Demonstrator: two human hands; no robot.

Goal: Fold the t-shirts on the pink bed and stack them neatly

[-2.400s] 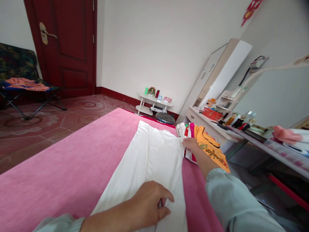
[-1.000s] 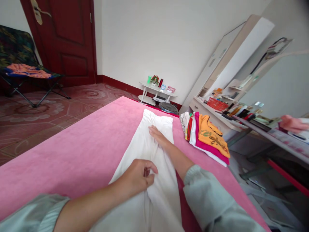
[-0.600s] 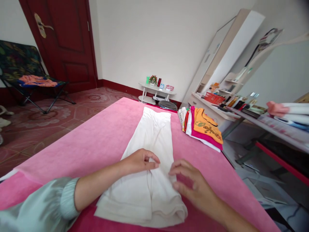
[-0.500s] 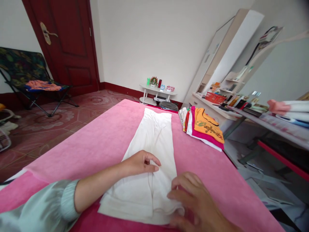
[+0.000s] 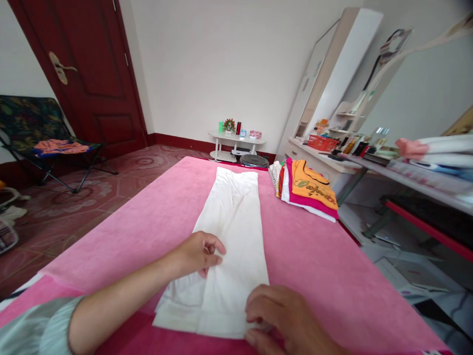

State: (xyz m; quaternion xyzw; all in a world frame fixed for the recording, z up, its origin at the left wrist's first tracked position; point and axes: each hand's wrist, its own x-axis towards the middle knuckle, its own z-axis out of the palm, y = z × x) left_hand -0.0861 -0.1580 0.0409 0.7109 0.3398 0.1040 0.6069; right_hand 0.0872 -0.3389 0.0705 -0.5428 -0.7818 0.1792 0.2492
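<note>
A white garment [image 5: 236, 236], seemingly a skirt or trousers, lies lengthwise on the pink bedspread, its gathered waist end away from me and its hem close. My left hand [image 5: 201, 254] rests midway along it, fingers curled and thumb bent in, closed at a lengthwise fold in the cloth. At the near right corner of the hem, my right hand [image 5: 284, 315] is closed with finger and thumb on the cloth edge. The fingertips of that hand are partly hidden and a little blurred.
Folded clothes [image 5: 312, 190], an orange top uppermost, are stacked at the bed's far right. The pink bedspread [image 5: 148, 217] spreads around the garment. Right of the bed is a dressing table [image 5: 406, 172] with bottles; a folding chair [image 5: 55, 143] stands at left.
The garment's right side now lies flatter and the lengthwise fold sits further left. My left hand has shifted left; my right hand has moved slightly left and down at the hem. The view has shifted slightly.
</note>
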